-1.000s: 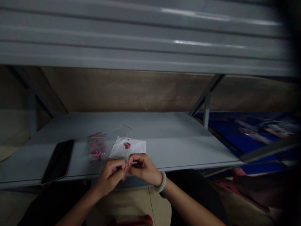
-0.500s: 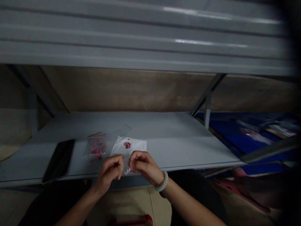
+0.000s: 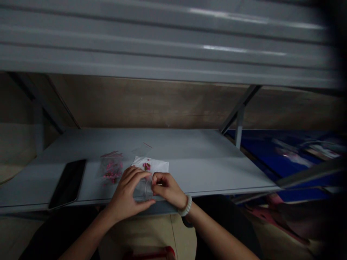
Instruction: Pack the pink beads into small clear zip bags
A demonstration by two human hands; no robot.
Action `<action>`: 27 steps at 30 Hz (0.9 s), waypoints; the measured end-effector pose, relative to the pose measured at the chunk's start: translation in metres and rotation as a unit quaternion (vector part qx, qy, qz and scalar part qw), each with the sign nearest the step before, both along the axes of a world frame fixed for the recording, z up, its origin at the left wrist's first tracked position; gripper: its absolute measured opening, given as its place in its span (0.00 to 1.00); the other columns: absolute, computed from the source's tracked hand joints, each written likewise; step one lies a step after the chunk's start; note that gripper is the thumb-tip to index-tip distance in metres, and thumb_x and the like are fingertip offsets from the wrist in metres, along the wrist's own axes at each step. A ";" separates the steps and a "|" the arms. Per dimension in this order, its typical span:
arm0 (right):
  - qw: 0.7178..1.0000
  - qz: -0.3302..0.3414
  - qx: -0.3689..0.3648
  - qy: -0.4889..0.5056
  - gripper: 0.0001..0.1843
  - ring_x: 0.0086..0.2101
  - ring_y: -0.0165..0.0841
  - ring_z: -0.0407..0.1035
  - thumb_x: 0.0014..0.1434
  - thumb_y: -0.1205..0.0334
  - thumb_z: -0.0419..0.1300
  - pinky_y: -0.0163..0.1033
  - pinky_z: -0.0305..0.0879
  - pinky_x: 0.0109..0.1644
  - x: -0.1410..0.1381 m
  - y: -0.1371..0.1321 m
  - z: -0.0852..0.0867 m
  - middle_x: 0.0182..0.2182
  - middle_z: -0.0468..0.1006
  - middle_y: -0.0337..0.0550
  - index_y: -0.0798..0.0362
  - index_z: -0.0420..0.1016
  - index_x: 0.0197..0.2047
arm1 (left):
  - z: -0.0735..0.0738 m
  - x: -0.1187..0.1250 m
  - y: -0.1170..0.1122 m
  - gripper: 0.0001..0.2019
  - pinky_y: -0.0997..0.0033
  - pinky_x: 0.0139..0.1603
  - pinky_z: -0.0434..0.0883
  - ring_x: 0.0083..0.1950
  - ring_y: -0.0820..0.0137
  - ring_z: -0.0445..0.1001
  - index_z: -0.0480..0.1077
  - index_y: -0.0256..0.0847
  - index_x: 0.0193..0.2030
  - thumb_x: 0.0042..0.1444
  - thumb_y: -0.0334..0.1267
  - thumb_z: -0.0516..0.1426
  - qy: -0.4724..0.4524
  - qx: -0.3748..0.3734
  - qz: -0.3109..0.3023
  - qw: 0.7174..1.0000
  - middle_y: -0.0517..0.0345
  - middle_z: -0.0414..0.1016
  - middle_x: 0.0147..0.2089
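Observation:
A small clear plastic bag (image 3: 148, 187) is pinched at its right side between the thumb and forefinger of my right hand (image 3: 168, 189). My left hand (image 3: 128, 191) curves around the bag's left side, thumb and forefinger wide apart; whether the fingertips touch the plastic is hard to see. Just beyond the hands lies a white paper (image 3: 161, 166) with a small pile of pink and brown beads or capsules (image 3: 146, 166) on it. To its left rests a clear zip bag (image 3: 111, 168) with more such pink pieces.
Another flat clear zip bag (image 3: 143, 148) lies behind the paper. A dark tablet or phone (image 3: 67, 184) lies at the left of the grey shelf (image 3: 200, 155). Slanted metal supports (image 3: 240, 115) stand at both sides, and a ridged grey panel (image 3: 162, 43) hangs overhead.
My left hand has opened from a closed pinch and moved slightly right, its thumb and forefinger now spread around the bag. My right hand stays in nearly the same place, pinching the plastic.

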State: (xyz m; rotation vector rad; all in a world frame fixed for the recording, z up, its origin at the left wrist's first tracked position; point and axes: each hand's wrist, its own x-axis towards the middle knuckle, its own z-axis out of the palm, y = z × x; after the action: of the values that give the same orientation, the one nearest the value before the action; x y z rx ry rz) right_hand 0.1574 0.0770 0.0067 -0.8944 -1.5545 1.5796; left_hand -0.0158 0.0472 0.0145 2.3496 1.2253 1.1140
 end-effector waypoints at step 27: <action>0.890 -0.148 0.305 -0.307 0.04 0.29 0.31 0.67 0.49 0.72 0.63 0.35 0.61 0.35 -0.010 0.061 -0.044 0.27 0.76 0.44 0.55 0.78 0.28 | -0.017 -0.005 0.013 0.24 0.57 0.55 0.65 0.53 0.59 0.67 0.64 0.44 0.50 0.46 0.39 0.65 -0.079 0.007 0.132 0.988 0.51 0.67 0.50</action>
State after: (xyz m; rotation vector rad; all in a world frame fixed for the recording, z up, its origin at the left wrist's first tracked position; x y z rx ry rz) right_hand 0.1474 0.1380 -0.0376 -1.2393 -2.0496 0.5254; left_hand -0.0205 0.0603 -0.0028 2.1031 1.5051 1.3641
